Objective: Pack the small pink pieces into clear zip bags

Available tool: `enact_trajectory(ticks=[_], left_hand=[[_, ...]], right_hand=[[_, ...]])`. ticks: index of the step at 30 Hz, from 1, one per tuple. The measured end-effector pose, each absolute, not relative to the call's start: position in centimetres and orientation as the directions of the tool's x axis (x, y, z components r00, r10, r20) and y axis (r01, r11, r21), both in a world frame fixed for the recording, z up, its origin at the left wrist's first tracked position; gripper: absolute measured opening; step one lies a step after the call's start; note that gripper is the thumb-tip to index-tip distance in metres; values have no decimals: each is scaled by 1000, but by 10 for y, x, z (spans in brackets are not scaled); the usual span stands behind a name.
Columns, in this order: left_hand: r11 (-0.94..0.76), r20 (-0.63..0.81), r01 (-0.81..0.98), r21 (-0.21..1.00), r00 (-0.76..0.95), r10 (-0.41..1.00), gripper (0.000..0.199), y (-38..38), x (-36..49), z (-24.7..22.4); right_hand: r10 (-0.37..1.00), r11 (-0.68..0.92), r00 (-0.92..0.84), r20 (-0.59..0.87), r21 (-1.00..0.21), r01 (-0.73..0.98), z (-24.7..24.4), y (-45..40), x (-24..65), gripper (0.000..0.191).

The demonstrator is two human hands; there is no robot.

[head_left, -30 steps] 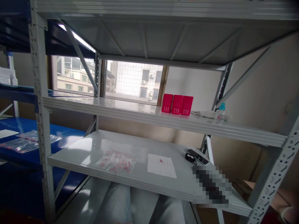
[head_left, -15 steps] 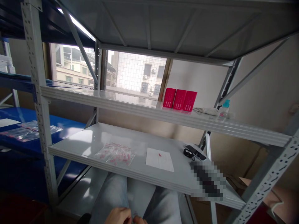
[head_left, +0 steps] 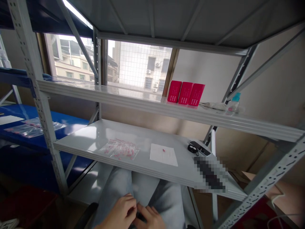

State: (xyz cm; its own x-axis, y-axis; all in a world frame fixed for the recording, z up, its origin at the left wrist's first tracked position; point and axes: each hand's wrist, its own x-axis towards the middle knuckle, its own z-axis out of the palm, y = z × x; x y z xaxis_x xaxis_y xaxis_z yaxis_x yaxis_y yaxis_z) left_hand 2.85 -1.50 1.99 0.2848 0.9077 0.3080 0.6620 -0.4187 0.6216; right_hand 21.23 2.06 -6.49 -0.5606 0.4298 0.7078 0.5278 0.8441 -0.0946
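Note:
My left hand (head_left: 121,212) and my right hand (head_left: 148,218) are at the bottom edge, close together above my jeans-covered lap (head_left: 116,184). Their fingers are curled toward each other, and anything between them is hidden. Both hands are below the white metal shelf (head_left: 95,137), not touching it. On that shelf lies a clear plastic bag of small pink pieces (head_left: 120,150). To its right is a white paper sheet (head_left: 164,156) with tiny pink pieces (head_left: 164,150) on it.
A black phone (head_left: 200,148) and a black cable (head_left: 192,149) lie at the shelf's right, near a pixelated patch (head_left: 209,174). Above stand red boxes (head_left: 186,93) and a small bottle (head_left: 234,103). Bags lie on a blue table (head_left: 23,119) at left.
The shelves have shifted up and tilted in view as my head moved. Both hands have risen into view at the bottom; only part of them showed before.

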Motion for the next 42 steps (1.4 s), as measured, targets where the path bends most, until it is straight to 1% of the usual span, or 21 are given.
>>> enact_trajectory(ticks=[2, 3, 5, 6, 8, 9, 10, 12, 17, 20, 23, 25, 26, 28, 30, 31, 33, 34, 35, 39, 42], left_hand=[[-406, 281, 631, 661, 294, 914, 28, -16, 28, 29], [-401, 272, 605, 688, 298, 915, 26, -17, 26, 33], [-413, 268, 530, 741, 330, 905, 12, -17, 20, 40], [-427, 270, 493, 758, 360, 893, 17, -17, 17, 42], [-456, 256, 449, 768, 438, 862, 60, -15, 8, 42], [-458, 233, 448, 767, 471, 851, 77, -13, 5, 41], [-449, 202, 460, 766, 491, 848, 88, -12, 2, 39], [-419, 142, 488, 766, 507, 850, 94, -10, 0, 35], [-417, 128, 485, 768, 522, 843, 82, -8, 7, 35], [-414, 130, 474, 777, 523, 842, 75, -9, 11, 35], [-390, 148, 440, 809, 490, 859, 75, -13, 12, 33], [-374, 175, 397, 838, 454, 874, 77, -15, 12, 36], [-371, 194, 369, 852, 436, 879, 77, -14, 12, 40], [-382, 246, 286, 879, 413, 877, 75, -7, 14, 53], [-402, 315, 154, 902, 402, 860, 73, 12, 20, 73], [-410, 349, 75, 909, 398, 848, 72, 26, 25, 83], [-414, 410, -71, 908, 364, 837, 68, 61, 37, 103], [-413, 429, -120, 903, 330, 841, 66, 80, 44, 111], [-413, 440, -153, 898, 285, 851, 63, 99, 50, 118], [-366, 393, -214, 906, 99, 914, 52, 154, 66, 126], [-360, 381, -222, 906, 59, 923, 51, 167, 67, 121]], right_hand=[[387, 866, -671, 633, 1, 500, -46, 17, 220, 19], [389, 874, -714, 583, 12, 487, -34, 14, 224, 23], [443, 869, -748, 494, -34, 493, -11, 7, 233, 33], [479, 861, -749, 458, -76, 504, -1, 4, 237, 38], [532, 843, -753, 387, -165, 511, 13, 0, 243, 48], [542, 840, -758, 362, -200, 505, 17, -1, 245, 52], [540, 842, -767, 346, -226, 491, 19, -2, 246, 55], [518, 854, -787, 336, -250, 456, 21, -2, 247, 59], [450, 892, -807, 383, -239, 384, 18, 4, 246, 55], [421, 907, -806, 417, -219, 361, 16, 6, 243, 46], [367, 930, -791, 490, -184, 318, 19, 4, 245, 35], [349, 937, -761, 547, -204, 283, 30, 5, 253, 36], [374, 927, -726, 577, -239, 288, 40, 8, 259, 38], [490, 871, -595, 636, -349, 345, 66, 25, 273, 39], [622, 778, -402, 673, -468, 419, 96, 59, 287, 29], [662, 736, -334, 671, -498, 458, 110, 82, 292, 24], [702, 661, -255, 665, -475, 581, 131, 134, 297, 24], [726, 622, -269, 633, -437, 650, 137, 160, 298, 26], [734, 613, -288, 615, -417, 671, 140, 183, 297, 25], [755, 596, -353, 553, -353, 721, 128, 233, 291, 24], [768, 580, -378, 518, -311, 752, 114, 235, 291, 25]])
